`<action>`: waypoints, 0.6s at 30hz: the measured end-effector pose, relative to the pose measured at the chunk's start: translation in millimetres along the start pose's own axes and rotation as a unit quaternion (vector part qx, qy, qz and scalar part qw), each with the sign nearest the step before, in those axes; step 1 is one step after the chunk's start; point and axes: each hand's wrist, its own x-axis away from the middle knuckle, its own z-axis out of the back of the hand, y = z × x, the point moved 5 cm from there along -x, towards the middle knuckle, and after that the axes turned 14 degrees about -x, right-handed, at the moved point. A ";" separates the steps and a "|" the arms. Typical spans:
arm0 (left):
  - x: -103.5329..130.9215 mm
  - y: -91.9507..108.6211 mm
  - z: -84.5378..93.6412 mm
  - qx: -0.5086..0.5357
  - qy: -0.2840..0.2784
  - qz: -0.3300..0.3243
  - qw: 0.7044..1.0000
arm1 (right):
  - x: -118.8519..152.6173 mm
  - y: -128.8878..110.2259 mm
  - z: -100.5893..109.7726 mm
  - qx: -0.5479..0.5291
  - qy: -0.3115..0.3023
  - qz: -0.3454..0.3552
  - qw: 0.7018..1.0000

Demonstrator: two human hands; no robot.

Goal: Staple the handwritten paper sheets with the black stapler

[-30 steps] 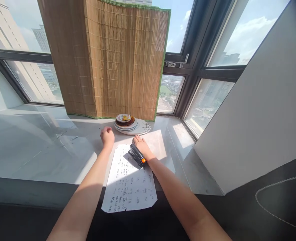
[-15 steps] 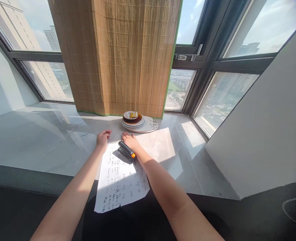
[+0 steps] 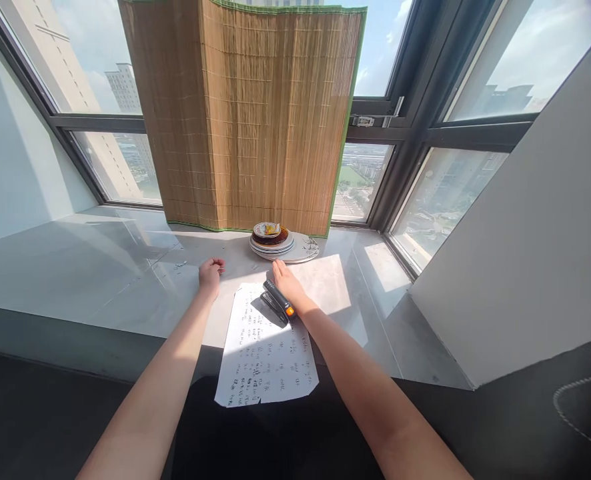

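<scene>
A handwritten sheet of paper (image 3: 270, 363) lies on the pale ledge, its near end hanging over the front edge. On its upper part rests a black stapler (image 3: 278, 301) with an orange patch. My right hand (image 3: 288, 283) lies flat just right of the stapler, fingers stretched forward and close together, by the sheet's upper right corner. Whether the hand touches the stapler, I cannot tell. Left of the sheet and apart from it, my left hand (image 3: 210, 275) has its fingers curled in; anything inside them is too small to make out.
Stacked plates (image 3: 275, 245) stand beyond my right hand, in front of a bamboo mat (image 3: 265, 127) propped against the windows. Small scraps (image 3: 179, 265) lie left of my left hand. A white wall (image 3: 515, 233) bounds the ledge (image 3: 125, 280) on the right.
The paper, the stapler and my right hand have shifted right together. My left hand is now farther from the paper's left edge. The view has tilted up slightly.
</scene>
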 end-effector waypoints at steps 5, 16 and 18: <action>17.5 17.2 -16.7 -0.145 -0.082 -0.095 0.981 | 37.1 43.0 49.3 0.021 0.015 -0.050 0.998; 146.1 50.5 -65.3 -0.324 -0.246 -0.371 0.834 | 45.1 48.6 70.7 0.014 0.102 -0.071 0.992; 162.4 50.1 -68.4 -0.360 -0.271 -0.388 0.804 | 41.3 42.6 76.0 0.004 0.102 -0.062 0.993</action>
